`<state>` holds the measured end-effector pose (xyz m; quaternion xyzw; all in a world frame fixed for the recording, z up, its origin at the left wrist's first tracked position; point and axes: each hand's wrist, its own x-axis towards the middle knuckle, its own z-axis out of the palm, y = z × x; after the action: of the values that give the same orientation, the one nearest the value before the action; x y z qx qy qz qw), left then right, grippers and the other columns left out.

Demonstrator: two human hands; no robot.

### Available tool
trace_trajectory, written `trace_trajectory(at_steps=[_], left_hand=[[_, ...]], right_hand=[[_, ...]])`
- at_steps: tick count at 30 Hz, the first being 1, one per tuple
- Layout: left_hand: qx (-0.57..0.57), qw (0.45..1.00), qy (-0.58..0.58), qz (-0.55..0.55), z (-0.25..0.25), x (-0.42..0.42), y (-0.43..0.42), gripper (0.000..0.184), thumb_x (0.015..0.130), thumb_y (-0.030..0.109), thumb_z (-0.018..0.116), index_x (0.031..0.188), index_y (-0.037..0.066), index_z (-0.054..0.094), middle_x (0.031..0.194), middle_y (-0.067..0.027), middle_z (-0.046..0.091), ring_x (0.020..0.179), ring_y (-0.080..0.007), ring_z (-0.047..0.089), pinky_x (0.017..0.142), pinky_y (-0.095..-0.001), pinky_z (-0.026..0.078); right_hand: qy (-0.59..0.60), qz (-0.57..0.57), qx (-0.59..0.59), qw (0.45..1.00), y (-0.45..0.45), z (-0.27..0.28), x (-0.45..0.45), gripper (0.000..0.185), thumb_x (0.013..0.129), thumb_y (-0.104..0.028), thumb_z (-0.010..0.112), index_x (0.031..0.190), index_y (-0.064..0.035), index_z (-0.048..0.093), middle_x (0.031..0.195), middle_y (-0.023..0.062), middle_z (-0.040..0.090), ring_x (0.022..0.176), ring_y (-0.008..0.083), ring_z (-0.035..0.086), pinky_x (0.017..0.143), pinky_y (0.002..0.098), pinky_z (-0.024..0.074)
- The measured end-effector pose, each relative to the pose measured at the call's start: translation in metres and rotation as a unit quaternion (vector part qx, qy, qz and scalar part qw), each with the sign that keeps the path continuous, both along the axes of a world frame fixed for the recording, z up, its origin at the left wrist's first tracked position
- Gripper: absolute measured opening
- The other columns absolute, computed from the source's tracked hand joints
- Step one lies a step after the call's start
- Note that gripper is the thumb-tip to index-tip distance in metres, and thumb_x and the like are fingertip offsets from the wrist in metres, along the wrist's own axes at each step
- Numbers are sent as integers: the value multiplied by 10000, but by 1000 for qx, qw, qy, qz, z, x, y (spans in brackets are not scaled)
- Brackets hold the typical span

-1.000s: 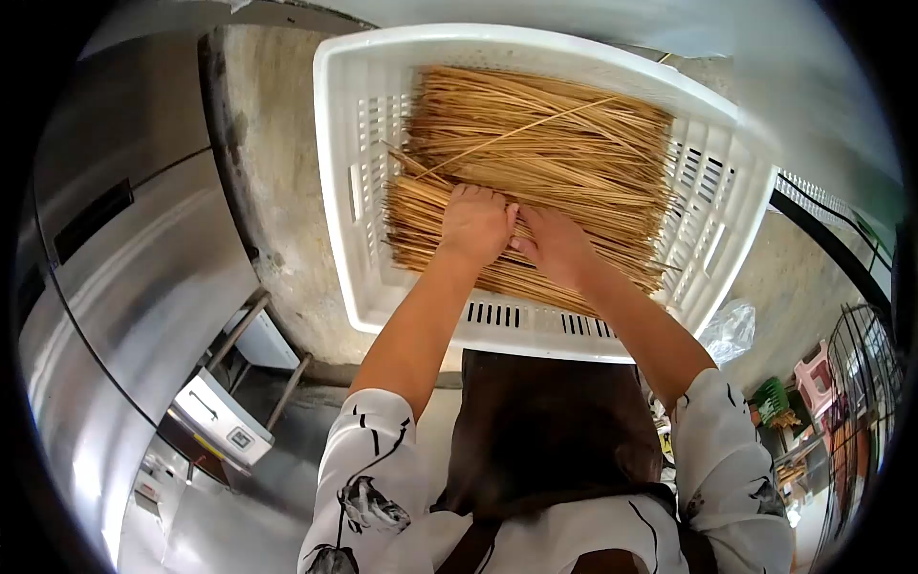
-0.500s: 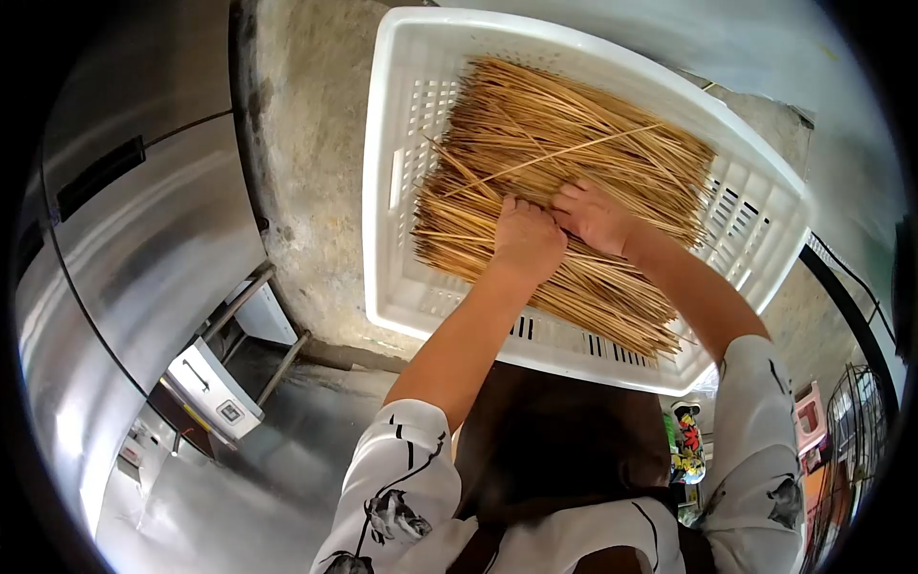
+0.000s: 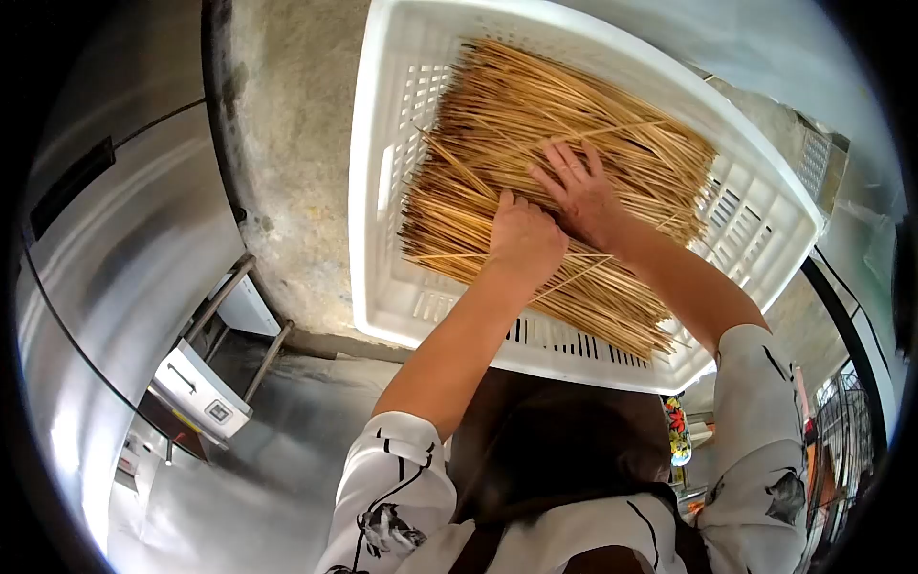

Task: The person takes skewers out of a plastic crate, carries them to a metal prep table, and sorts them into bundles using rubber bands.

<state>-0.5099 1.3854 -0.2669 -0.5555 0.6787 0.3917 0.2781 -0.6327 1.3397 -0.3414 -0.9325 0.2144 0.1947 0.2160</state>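
Fingers (image 3: 573, 159) of the bare right hand (image 3: 593, 205) are spread on long, thin, tan wooden sticks (image 3: 574, 110); those of the bare left hand (image 3: 527, 237) curl against them, any pinch undeterminable. Sticks lie massed inside a white slotted plastic crate (image 3: 367, 210). Leftward, beyond, stands smooth silver metal panelling (image 3: 143, 249).

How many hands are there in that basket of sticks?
2. The left hand is curled on the sticks; the right hand lies beside it, spread, slightly farther out. Both are inside the white basket; no others show.
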Motion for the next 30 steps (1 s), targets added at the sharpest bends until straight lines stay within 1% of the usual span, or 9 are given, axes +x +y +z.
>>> trace_trajectory(at_steps=[6,13,17,19,21,23,26,29,30], left_hand=[[-124,992,4,21,-8,-2,21,381,892,281,327,892,42,624,884,-104,606,901,-230,525,940,-398,298],[-96,995,12,35,-8,-6,21,371,885,275,327,888,36,611,878,-117,602,904,-245,524,939,-406,301],[-81,996,9,27,-10,-5,21,377,884,269,321,876,26,610,882,-116,602,910,-247,523,945,-409,300],[-75,997,11,18,-10,-6,20,378,883,266,321,876,23,610,886,-116,603,910,-247,523,946,-410,300],[-89,995,10,35,-11,-6,21,374,878,264,329,857,26,617,881,-118,607,898,-249,527,944,-413,302],[-95,995,5,27,-13,-7,24,371,875,262,334,843,28,620,874,-118,610,894,-248,530,937,-413,306],[-110,994,2,24,-15,-5,21,368,867,264,346,822,29,625,859,-121,615,872,-248,538,921,-413,316],[-83,996,13,36,-13,-7,18,368,859,272,358,795,27,626,855,-128,618,844,-249,550,911,-411,322],[-56,997,18,41,-11,-6,12,372,856,276,363,776,24,624,860,-132,619,832,-251,555,910,-410,323]], right_hand=[[32,-39,-14,999,-34,-5,-14,843,785,-362,614,1411,-165,84,1460,126,54,1323,272,158,1039,510,197],[84,-107,-113,984,-56,-4,-21,943,725,-338,688,1407,-158,62,1452,121,122,1319,254,191,1055,501,186],[-41,-138,4,990,-25,11,-23,911,710,-367,670,1403,-133,126,1441,167,126,1340,280,125,1082,487,85],[-101,-27,93,990,-13,18,-16,865,724,-380,660,1397,-133,176,1447,171,109,1350,281,80,1086,494,51],[-67,-24,75,995,-12,7,-7,871,698,-402,679,1388,-136,219,1452,147,115,1355,271,62,1087,500,40],[-86,69,-57,992,-5,-10,1,891,709,-372,689,1403,-169,170,1462,120,99,1356,258,51,1080,505,67],[-34,55,-151,986,-1,-17,10,954,666,-430,712,1404,-183,159,1461,141,75,1355,269,48,1075,510,90],[16,-86,-29,996,-26,-1,-3,982,643,-425,732,1400,-181,157,1454,183,54,1353,282,38,1064,516,125],[-31,-100,-39,994,-26,-5,-6,983,644,-433,729,1397,-164,158,1442,214,65,1336,317,115,1040,520,188]])
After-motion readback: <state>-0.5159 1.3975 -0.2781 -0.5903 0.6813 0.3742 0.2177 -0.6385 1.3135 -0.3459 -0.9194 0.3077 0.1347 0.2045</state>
